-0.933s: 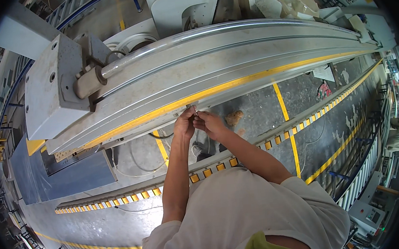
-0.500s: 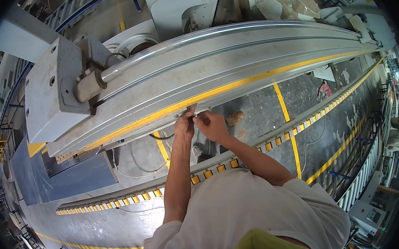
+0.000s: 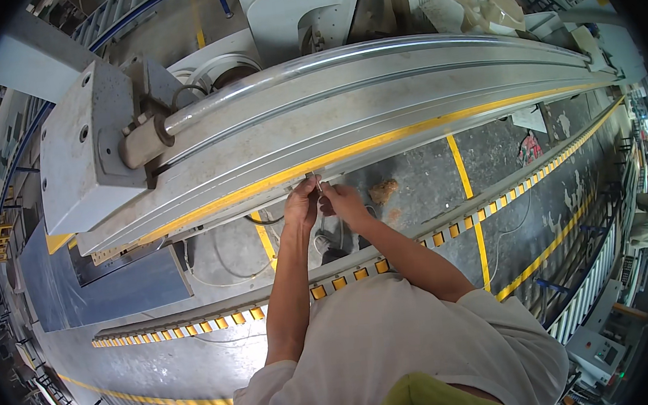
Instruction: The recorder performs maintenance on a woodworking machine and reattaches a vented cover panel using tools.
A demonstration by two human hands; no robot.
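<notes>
My two hands meet just below the yellow strip (image 3: 365, 140) that runs along the near side of a long grey machine beam (image 3: 258, 143). My left hand (image 3: 302, 202) is closed in a pinch at the beam's lower edge, the fingertips around something small that I cannot make out. Right beside it, my right hand (image 3: 344, 204) is closed too, with thumb and forefinger pressed together. A thin, pale piece shows between the two hands; its kind is too small to tell. Both forearms reach up from my body over a lower rail.
The lower rail (image 3: 407, 239) with a row of yellow blocks crosses between me and the beam. A metal end block (image 3: 91, 145) and a shiny rod (image 3: 254, 84) top the beam. A dark blue panel (image 3: 110, 292) lies left. A brown lump (image 3: 383, 192) sits on the floor.
My right hand has turned slightly and its fingers have shifted at the left hand's fingertips. The left hand stays almost in place.
</notes>
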